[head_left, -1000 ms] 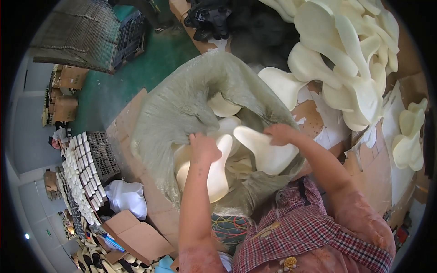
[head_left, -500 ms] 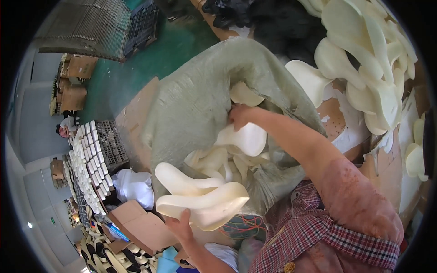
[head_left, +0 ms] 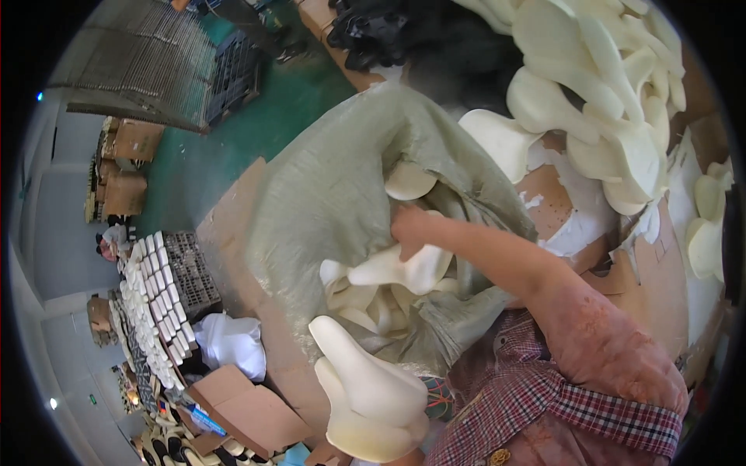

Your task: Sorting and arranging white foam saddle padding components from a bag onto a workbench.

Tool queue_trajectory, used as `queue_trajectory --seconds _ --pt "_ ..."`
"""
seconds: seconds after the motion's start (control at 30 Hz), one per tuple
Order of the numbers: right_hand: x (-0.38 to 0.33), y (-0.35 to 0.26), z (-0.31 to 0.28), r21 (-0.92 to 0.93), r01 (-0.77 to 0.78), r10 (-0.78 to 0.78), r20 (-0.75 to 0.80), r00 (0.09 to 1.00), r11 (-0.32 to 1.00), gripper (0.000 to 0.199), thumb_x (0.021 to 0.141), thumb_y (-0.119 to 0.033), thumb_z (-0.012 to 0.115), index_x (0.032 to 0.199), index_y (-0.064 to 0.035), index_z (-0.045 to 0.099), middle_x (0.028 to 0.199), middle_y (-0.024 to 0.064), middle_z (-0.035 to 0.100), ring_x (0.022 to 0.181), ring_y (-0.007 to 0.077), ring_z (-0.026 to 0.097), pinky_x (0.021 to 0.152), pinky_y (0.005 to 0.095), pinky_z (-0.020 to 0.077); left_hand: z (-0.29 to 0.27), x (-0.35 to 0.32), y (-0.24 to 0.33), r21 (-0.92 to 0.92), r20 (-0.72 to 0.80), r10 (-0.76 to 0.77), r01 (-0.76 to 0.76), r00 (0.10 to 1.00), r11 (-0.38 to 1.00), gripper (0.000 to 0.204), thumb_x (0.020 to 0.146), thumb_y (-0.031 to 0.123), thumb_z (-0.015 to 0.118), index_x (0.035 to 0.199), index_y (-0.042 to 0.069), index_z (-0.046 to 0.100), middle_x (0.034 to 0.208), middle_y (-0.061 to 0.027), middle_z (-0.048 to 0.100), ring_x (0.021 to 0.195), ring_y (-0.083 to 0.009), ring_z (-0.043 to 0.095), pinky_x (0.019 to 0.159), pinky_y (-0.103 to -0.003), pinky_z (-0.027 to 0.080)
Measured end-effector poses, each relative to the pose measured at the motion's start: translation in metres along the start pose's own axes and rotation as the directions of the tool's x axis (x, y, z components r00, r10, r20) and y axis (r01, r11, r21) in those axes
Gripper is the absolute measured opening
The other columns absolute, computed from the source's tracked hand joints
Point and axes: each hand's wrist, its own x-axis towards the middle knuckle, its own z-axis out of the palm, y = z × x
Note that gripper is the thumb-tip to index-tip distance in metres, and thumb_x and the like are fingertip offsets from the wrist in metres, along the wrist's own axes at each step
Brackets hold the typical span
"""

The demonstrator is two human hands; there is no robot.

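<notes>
Two cream foam bicycle-saddle pads (head_left: 373, 388), one stacked on the other, are held up at the lower middle. My left forearm (head_left: 407, 458) reaches them from below; my left hand is hidden behind the pads, bearing them. Inside the open mouth of a large grey-green woven sack (head_left: 318, 179), my right hand (head_left: 410, 231) is closed, with thumb and fingers bent down over a foam saddle pad (head_left: 420, 269). Its fingertips are partly hidden. More foam pads (head_left: 373, 307) lie beneath in the sack, and another pad (head_left: 410, 181) rests against its far inner wall.
A big heap of cream foam pads (head_left: 598, 101) lies at the upper right beside torn cardboard (head_left: 556, 198). Black items (head_left: 466, 62) sit beyond the sack. At left are stacked pads (head_left: 159, 272), a white bag (head_left: 233, 342) and an open carton (head_left: 249, 404).
The two pads in my left hand have swung lower and tipped more upright, covering the hand. My right hand has lowered onto a pad in the sack. The whole view has shifted slightly.
</notes>
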Motion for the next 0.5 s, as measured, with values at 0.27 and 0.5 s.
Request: queue_trajectory --seconds 0.27,0.5 --pt "-0.195 0.015 -0.022 0.420 0.074 0.255 -0.671 0.696 0.904 0.040 0.069 -0.043 0.066 0.087 -0.0073 0.069 0.092 0.0185 0.055 0.091 0.0331 0.049 0.078 0.0387 0.0409 0.020 0.020 0.022 -0.589 0.282 0.148 0.049 0.948 0.807 0.051 0.084 0.027 0.049 0.124 -0.005 0.043 0.109 -0.0178 0.056 0.096 -0.0308 0.057 0.082 -0.040 0.048" --pt "-0.404 0.074 0.008 0.509 -0.051 0.458 -0.721 0.521 0.859 0.045 0.068 -0.046 0.066 0.093 -0.0084 0.069 0.096 0.0200 0.054 0.096 0.0346 0.050 0.083 0.0400 0.0425 0.132 0.023 0.140 -0.787 0.610 0.505 0.396 0.610 0.473 0.051 0.086 0.030 0.046 0.124 -0.004 0.044 0.113 -0.0187 0.054 0.100 -0.0309 0.056 0.086 -0.040 0.047"
